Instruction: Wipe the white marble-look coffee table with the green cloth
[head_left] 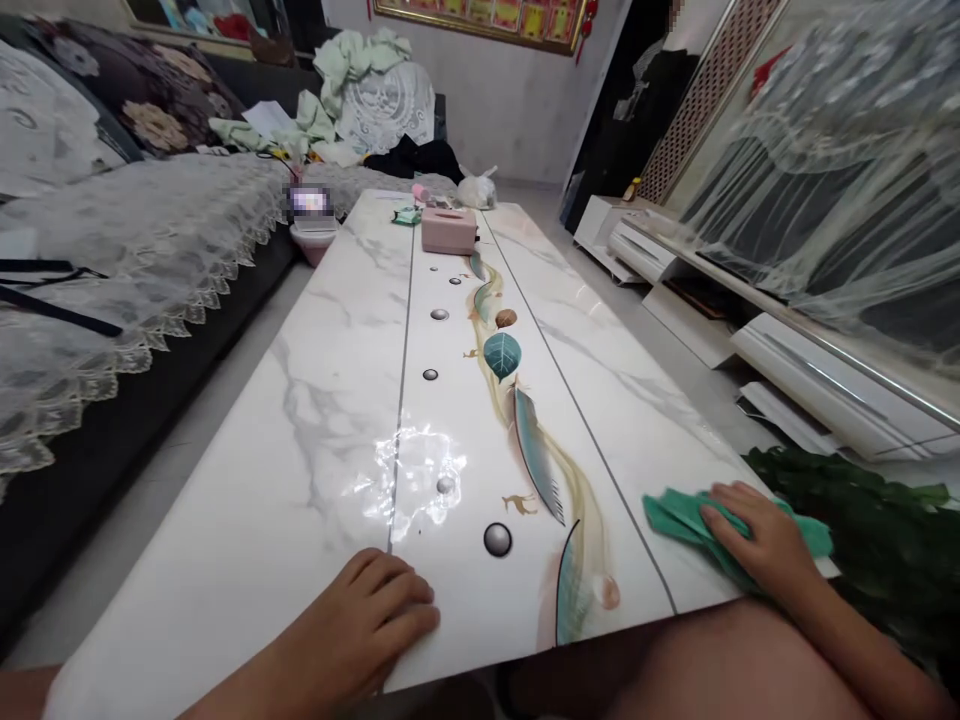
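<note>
My right hand [765,535] presses a green cloth [679,515] onto the right front corner of a long marble-patterned table [337,450]. Its fingers bend over the crumpled cloth, and part of the cloth sticks out past the table edge. Near the front edge, my left hand [375,615] rests on the tabletop with loosely bent fingers and nothing visible in it. Just beyond the left hand, a bright light reflection spreads over the glossy surface. The tabletop's middle band carries printed leaves, feathers and round dots.
A pink tissue box [448,231], a green packet [406,215] and a white plastic bag [478,188] stand at the table's far end. A lace-covered sofa [150,230] runs along the left. Dark green leaves [885,560] crowd the right front corner. A white cabinet [825,380] lines the right.
</note>
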